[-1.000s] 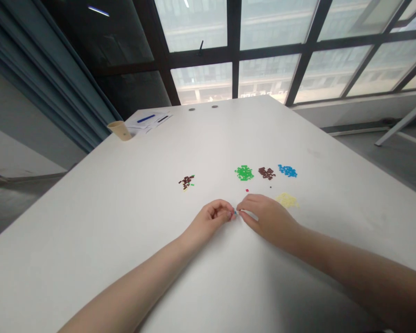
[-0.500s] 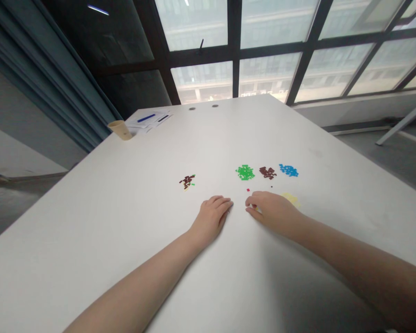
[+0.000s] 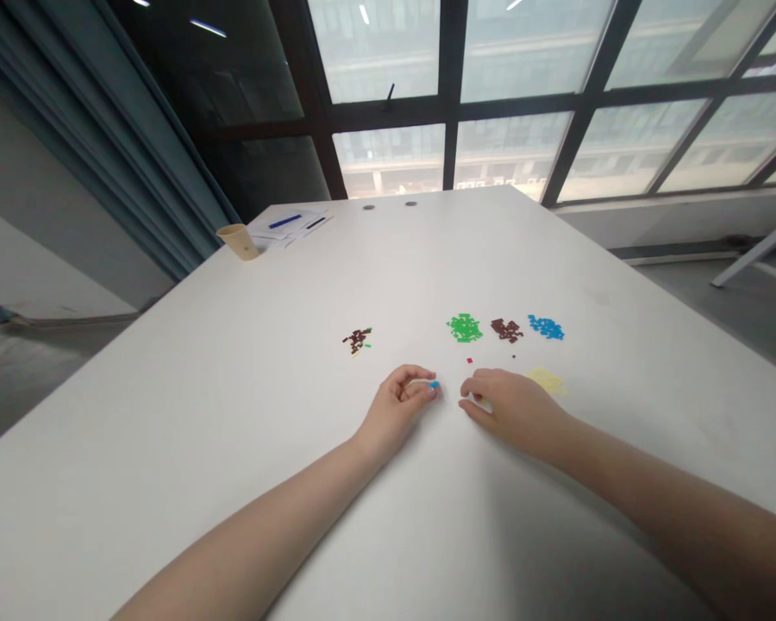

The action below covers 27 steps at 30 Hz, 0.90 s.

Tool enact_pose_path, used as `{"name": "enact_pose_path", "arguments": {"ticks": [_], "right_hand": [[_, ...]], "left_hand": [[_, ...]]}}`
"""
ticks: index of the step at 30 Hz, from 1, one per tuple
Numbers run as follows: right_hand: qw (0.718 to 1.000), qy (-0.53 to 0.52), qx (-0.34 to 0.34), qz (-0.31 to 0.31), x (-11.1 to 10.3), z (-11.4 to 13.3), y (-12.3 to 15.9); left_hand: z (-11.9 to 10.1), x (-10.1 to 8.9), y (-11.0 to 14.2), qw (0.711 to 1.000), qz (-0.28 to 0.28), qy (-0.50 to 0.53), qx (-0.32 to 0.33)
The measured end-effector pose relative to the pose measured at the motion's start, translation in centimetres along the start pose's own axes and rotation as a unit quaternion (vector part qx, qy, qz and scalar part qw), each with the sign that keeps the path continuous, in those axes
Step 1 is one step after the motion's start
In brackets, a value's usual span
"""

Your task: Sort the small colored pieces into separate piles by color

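Between the thumb and fingers of my left hand (image 3: pixel 401 398) is a small blue piece (image 3: pixel 434 385), like a tiny building brick, held just above the table. My right hand (image 3: pixel 514 401) rests a short way to the right, its thumb and forefinger curved with a gap between the tips. A faint yellowish spot shows inside its curl, too small to make out. Right behind that hand lies a pile of pale yellow pieces (image 3: pixel 548 380), partly covered by it. A single red piece (image 3: pixel 469 360) and a tiny dark piece (image 3: pixel 514 356) lie beyond the fingers.
Farther off on the white table (image 3: pixel 336 276) lie green (image 3: pixel 464 328), brown (image 3: pixel 506 329) and blue piles (image 3: pixel 547 327). A mixed, mostly brown pile (image 3: pixel 358 340) sits to the left. At the far left edge stand a paper cup (image 3: pixel 239 242) and papers with a blue pen (image 3: pixel 285 222).
My left hand has turned from palm-down to a pinch with the blue piece showing. My right hand has drawn back to the right, away from the left. The view has shifted slightly.
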State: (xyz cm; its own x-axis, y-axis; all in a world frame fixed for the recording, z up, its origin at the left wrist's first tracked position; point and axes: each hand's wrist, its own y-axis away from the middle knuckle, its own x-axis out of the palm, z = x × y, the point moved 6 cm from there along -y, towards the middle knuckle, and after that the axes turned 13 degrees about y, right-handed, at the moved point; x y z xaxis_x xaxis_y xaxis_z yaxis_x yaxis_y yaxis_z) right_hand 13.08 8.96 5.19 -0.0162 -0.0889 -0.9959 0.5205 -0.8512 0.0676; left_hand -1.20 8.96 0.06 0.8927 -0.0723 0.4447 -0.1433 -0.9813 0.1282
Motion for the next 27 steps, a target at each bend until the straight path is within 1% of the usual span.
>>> {"name": "enact_pose_path", "arguments": {"ticks": [3, 6, 10, 15, 17, 19, 21, 23, 27], "right_hand": [[1.0, -0.006, -0.008, -0.001, 0.1, 0.2, 0.0], [1.0, -0.009, -0.009, -0.005, 0.3, 0.2, 0.1], [1.0, 0.001, -0.01, -0.004, 0.3, 0.3, 0.1], [1.0, 0.01, -0.012, 0.01, 0.4, 0.4, 0.1], [1.0, 0.01, -0.013, 0.01, 0.5, 0.5, 0.1], [1.0, 0.01, -0.012, 0.006, 0.5, 0.4, 0.1], [1.0, 0.009, -0.015, 0.002, 0.6, 0.4, 0.1], [1.0, 0.008, -0.017, 0.003, 0.7, 0.4, 0.1], [1.0, 0.008, -0.02, -0.001, 0.6, 0.5, 0.2]], "left_hand": [[0.4, 0.0, -0.1, 0.997, -0.01, 0.072, -0.041], [0.5, 0.1, -0.1, 0.994, -0.01, 0.1, -0.051], [0.2, 0.1, 0.0, 0.994, -0.025, 0.101, -0.037], [0.2, 0.2, 0.2, 0.993, -0.032, 0.103, -0.041], [0.2, 0.0, 0.2, 0.995, -0.037, 0.091, -0.032], [-0.1, -0.2, 0.2, 0.997, -0.042, 0.06, -0.007], [-0.6, -0.3, 0.3, 0.999, -0.037, 0.007, 0.03], [-1.4, -0.1, 0.7, 0.995, -0.013, -0.057, 0.082], [-2.8, 0.7, 1.7, 0.971, 0.043, -0.145, 0.185]]}}
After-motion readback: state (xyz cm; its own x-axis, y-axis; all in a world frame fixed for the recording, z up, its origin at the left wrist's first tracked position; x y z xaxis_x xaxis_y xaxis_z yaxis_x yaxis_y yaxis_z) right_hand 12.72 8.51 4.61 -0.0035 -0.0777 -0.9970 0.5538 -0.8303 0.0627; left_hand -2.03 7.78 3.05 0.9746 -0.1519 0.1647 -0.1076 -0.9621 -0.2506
